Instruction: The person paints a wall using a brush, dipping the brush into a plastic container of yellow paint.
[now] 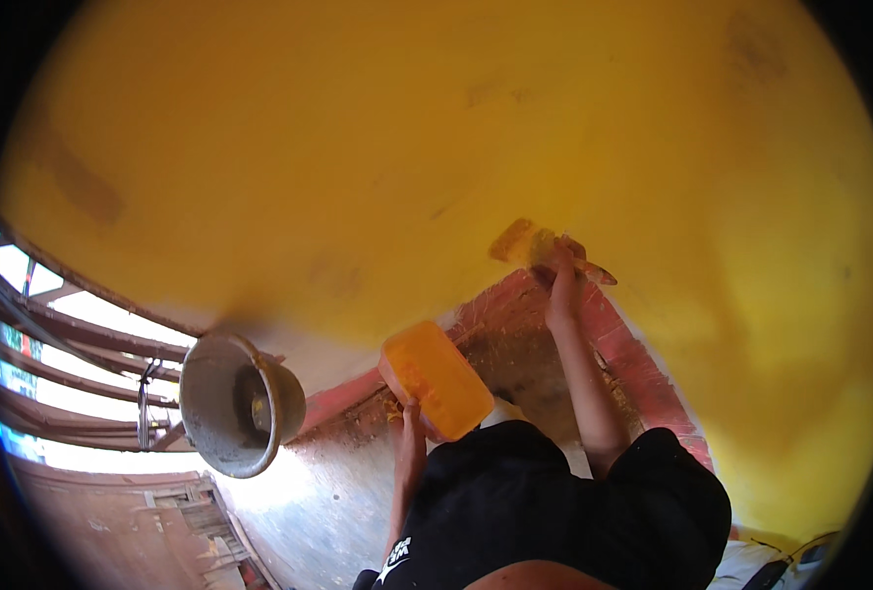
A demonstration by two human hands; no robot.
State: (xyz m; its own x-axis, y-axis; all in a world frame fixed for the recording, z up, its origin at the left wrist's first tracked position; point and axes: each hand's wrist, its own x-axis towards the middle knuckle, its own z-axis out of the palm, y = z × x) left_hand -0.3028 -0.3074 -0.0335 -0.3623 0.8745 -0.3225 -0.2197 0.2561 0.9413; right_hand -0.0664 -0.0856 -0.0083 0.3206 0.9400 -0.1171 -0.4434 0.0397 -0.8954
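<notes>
My right hand (560, 267) is closed around the handle of a wide paintbrush (517, 240). The brush's yellow-stained bristles point left, at the lower part of a yellow wall (407, 147); whether they touch it I cannot tell. In my left hand (411, 425) is an orange plastic container (435, 379), gripped by its near side and tilted. Orange-yellow marks show on the container's inside or through its wall. My left fingertips are partly hidden by it.
A grey bucket (207, 398) is at the left, beside wooden slats (92, 339) with bright daylight between them. A red painted band (643, 379) runs along the wall's foot. Some pale and dark items (771, 565) lie at the lower right.
</notes>
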